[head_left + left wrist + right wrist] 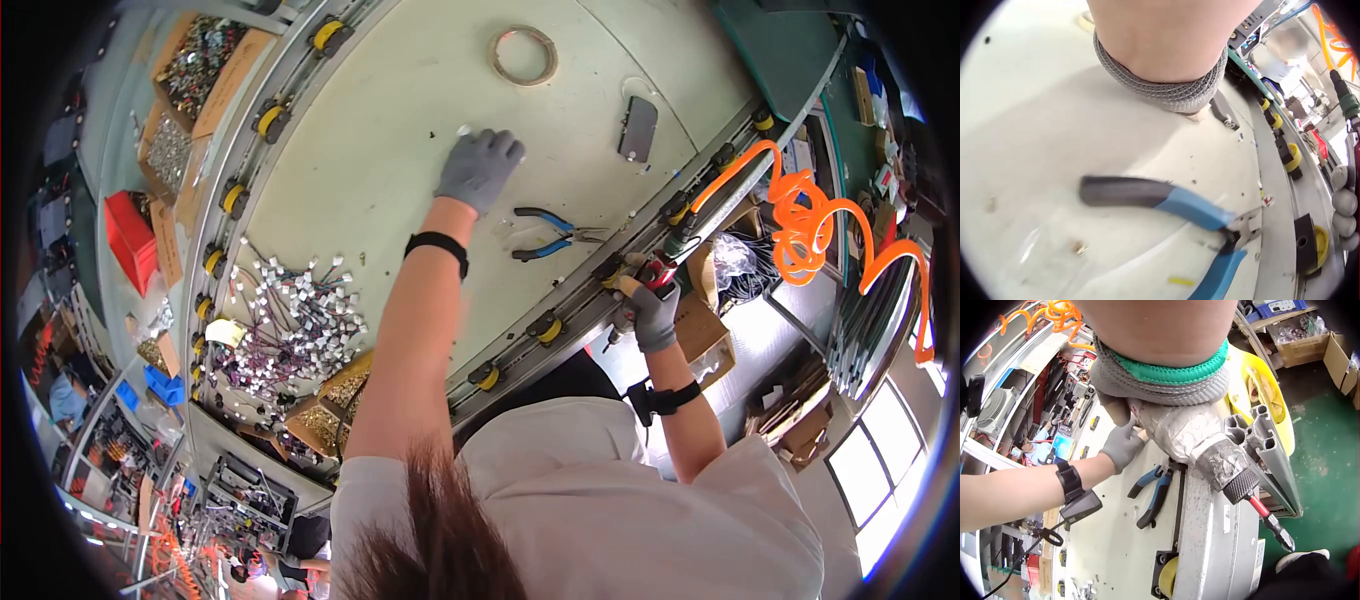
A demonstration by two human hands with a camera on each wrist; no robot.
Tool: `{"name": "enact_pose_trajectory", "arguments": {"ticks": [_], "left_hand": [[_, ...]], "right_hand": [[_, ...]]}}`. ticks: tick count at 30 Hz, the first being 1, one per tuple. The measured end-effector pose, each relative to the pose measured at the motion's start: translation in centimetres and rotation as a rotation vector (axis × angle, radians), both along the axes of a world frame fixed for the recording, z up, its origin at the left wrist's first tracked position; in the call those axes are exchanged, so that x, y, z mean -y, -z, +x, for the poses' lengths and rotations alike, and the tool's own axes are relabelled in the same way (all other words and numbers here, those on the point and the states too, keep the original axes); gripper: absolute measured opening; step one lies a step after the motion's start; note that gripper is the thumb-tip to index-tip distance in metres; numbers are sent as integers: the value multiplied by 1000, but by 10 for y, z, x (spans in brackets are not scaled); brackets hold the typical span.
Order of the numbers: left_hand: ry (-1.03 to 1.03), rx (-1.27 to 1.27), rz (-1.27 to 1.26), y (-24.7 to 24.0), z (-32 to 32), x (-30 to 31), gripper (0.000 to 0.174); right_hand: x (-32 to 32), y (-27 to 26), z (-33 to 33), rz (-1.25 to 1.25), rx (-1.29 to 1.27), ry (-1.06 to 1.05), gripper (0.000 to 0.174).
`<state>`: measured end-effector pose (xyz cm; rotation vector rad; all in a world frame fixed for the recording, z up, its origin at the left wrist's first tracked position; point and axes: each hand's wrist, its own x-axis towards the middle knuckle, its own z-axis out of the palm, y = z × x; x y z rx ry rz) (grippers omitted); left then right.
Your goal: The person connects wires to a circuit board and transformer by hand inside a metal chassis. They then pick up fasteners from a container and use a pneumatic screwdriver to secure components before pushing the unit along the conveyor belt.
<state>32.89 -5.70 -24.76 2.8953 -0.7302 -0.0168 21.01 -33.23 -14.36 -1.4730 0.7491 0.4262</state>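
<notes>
My left hand (pixel 478 170), in a grey glove, is over the pale work board (pixel 400 100), knuckles away from me. Its fingertips are hidden under it, so I cannot tell whether it holds something. Beside it lie pliers (pixel 560 240) with blue and black handles, spread apart; they also show in the left wrist view. Past the board's right edge, my gloved right hand (pixel 655 315) grips a power screwdriver (pixel 1191 437). Silver tape wraps its front end, and a bit with a red sleeve (pixel 1260 506) sticks out, tilted down in the right wrist view.
An orange coiled hose (pixel 800 220) hangs at the right. Rails with yellow rollers (pixel 545 328) flank the board. On it are a wire coil (pixel 550 65), a dark flat block (pixel 637 130) and heaped white connectors (pixel 290 320). Boxes of small metal parts (pixel 170 150) stand left.
</notes>
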Motion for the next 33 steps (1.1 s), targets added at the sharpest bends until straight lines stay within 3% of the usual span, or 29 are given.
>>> {"name": "enact_pose_trajectory", "arguments": {"ticks": [2, 6, 10, 11, 13, 14, 16, 19, 21, 23, 25, 27, 31, 33], "left_hand": [[-140, 39, -4, -17, -24, -40, 14], [-114, -162, 156, -31, -103, -129, 25], [-524, -367, 429, -52, -182, -206, 38], [-540, -366, 436, -55, -200, -220, 38], [-917, -516, 376, -58, -229, -239, 39], [-934, -513, 378, -56, -240, -246, 39], [-1286, -735, 429, -59, -256, -256, 41], [-1433, -674, 550, -61, -274, -255, 46], [-1467, -532, 441, -68, -271, -239, 46], [-1284, -378, 373, -83, -253, -210, 43], [-1166, -349, 200, -58, -253, -187, 40], [-1479, -241, -188, -42, -246, -147, 36], [-1180, -372, -543, -14, -243, -87, 25], [-1191, -401, -453, -15, -243, -81, 24]], "right_hand": [[1, -1, 1, 28, 1, -26, 31], [-1, -1, 3, 4, 5, -52, 29], [0, 3, 2, -20, -27, -81, 30], [-2, 1, 4, -30, -35, -95, 30], [-4, 4, 4, -34, 8, -104, 30], [-5, 5, 4, -33, 28, -106, 30], [-4, 3, 4, -35, 29, -128, 30], [-7, 3, 4, -21, 81, -139, 29], [-4, 7, 3, 1, 88, -142, 29], [-4, 9, 2, -11, 122, -135, 29], [-7, 8, 4, -18, 113, -136, 30], [-9, 7, 3, -30, 105, -136, 30], [-7, 9, 5, 5, 99, -156, 30], [-7, 9, 3, -4, 116, -135, 30]]}}
